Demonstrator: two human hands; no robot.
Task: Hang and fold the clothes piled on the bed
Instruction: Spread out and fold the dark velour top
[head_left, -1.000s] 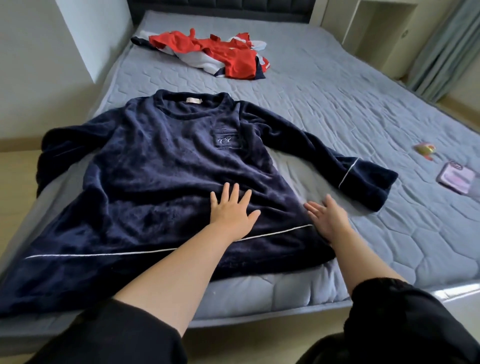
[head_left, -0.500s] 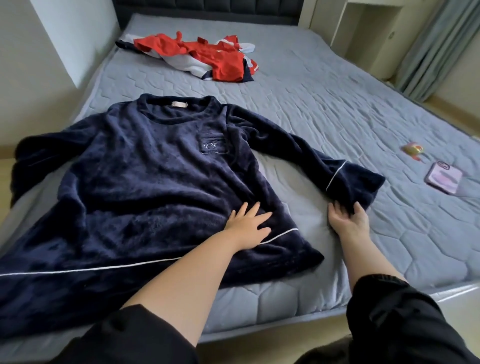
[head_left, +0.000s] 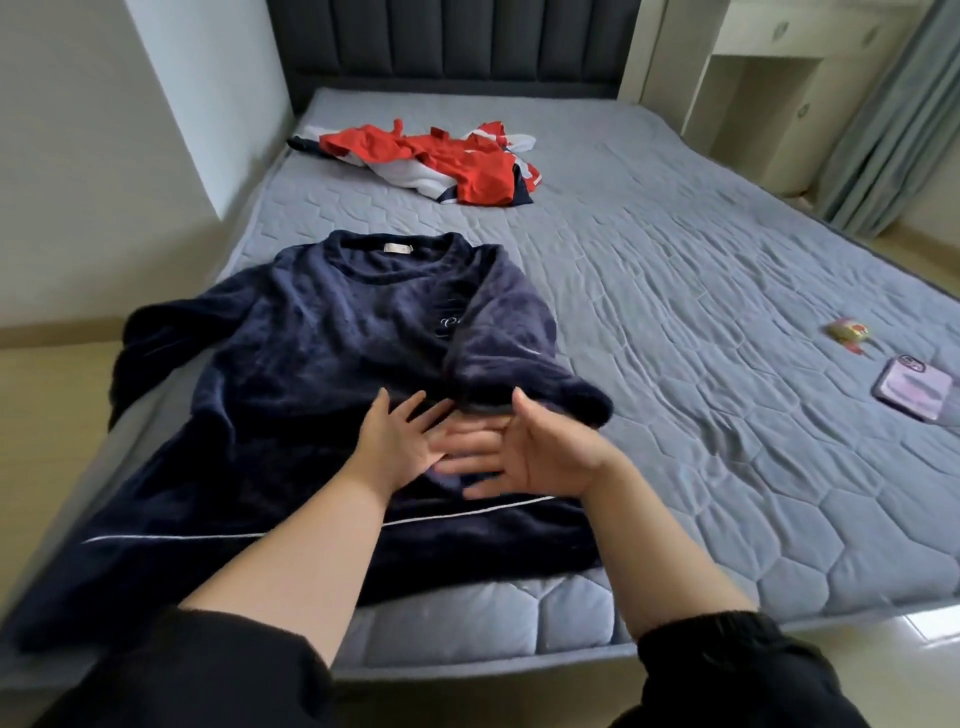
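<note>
A dark navy fleece top (head_left: 311, 364) with white piping lies front up on the near left part of the grey quilted bed (head_left: 701, 291). Its right sleeve (head_left: 498, 343) is folded inward across the chest, covering part of the pocket logo. Its left sleeve hangs over the bed's left edge. My left hand (head_left: 400, 441) rests flat on the top's lower front, fingers spread. My right hand (head_left: 535, 452) hovers just beside it with straight fingers, blurred, right below the folded sleeve's cuff, holding nothing. A crumpled red, white and navy garment (head_left: 447, 161) lies near the headboard.
A lilac phone (head_left: 914, 387) and a small red and yellow item (head_left: 849, 332) lie on the bed's right side. A dark padded headboard (head_left: 447, 47) stands at the far end. A wall corner is on the left, a cabinet and grey curtain on the right.
The right sleeve, spread out to the side earlier, now lies folded over the chest. My right hand went from the cuff to beside my left hand. The camera tilted up.
</note>
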